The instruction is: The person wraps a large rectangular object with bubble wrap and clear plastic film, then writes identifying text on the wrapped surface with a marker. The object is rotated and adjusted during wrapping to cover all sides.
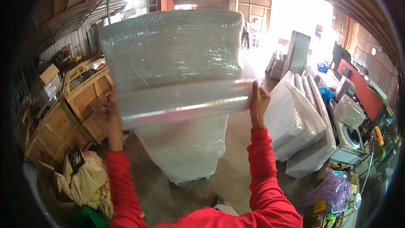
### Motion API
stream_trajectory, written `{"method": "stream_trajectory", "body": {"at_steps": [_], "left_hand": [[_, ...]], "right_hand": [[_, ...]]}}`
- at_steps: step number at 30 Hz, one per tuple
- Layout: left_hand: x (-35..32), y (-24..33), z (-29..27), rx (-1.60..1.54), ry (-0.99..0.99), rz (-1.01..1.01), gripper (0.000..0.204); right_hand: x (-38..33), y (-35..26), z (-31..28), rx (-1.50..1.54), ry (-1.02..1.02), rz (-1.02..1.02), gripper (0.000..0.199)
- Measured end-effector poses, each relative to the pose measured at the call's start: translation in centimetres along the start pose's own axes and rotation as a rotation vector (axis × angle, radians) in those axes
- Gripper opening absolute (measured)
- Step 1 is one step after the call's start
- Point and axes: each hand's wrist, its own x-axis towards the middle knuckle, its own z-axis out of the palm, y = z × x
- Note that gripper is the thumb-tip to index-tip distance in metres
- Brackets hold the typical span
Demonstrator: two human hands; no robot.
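Observation:
A wide roll of clear stretch film (181, 98) spans the space between my two raised arms, slightly smeared by motion. My right hand (258, 102) is closed around its right end. At the other end, my left hand (112, 110) grips the roll, its fingers partly blurred. Directly behind the roll stands a tall, bulky object (173, 44) covered in shiny film, wide at the top and narrower near the floor. The roll hides its middle, and what is under the wrapping cannot be made out.
Wooden crates (59, 118) line the left, with a beige sack (90, 177) before them. Wrapped panels (295, 122) lean at the right, near a washing machine (350, 137) and a basket with purple plastic (333, 190). A person (245, 33) stands far off by the bright doorway.

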Motion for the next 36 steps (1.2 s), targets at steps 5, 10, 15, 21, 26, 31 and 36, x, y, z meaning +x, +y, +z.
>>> {"method": "stream_trajectory", "body": {"at_steps": [5, 10, 15, 21, 26, 31, 36], "left_hand": [[-3.8, -6.9, 3.7, -0.156, -0.134, -0.177, 0.038], [-0.7, -5.6, 2.9, 0.549, -0.344, -0.147, 0.048], [-3.3, 8.2, 11.3, 0.370, -0.193, 0.743, 0.059], [-6.5, 21.3, 29.8, 0.089, -1.088, 1.539, 0.062], [-5.5, 19.9, 34.2, 0.078, -1.559, 1.163, 0.039], [-5.8, 17.5, 35.5, 0.091, -1.156, 1.285, 0.015], [-6.0, 15.7, 36.4, -0.134, -1.018, 1.339, 0.016]], "right_hand": [[0.7, 5.3, 4.2, -0.186, -0.072, -0.003, 0.064], [0.8, 7.2, 4.9, 0.018, -0.085, 0.024, 0.058], [-0.6, 8.0, 4.6, 0.399, -0.152, -0.030, 0.037], [-0.5, 8.6, 4.7, 0.519, -0.224, -0.007, 0.041], [-0.1, 6.3, 4.2, 0.441, -0.270, 0.012, 0.039], [-0.5, 3.5, 2.6, 0.228, -0.206, 0.039, 0.041], [-4.9, 7.8, 0.5, -0.014, -0.226, 0.087, 0.049]]}}
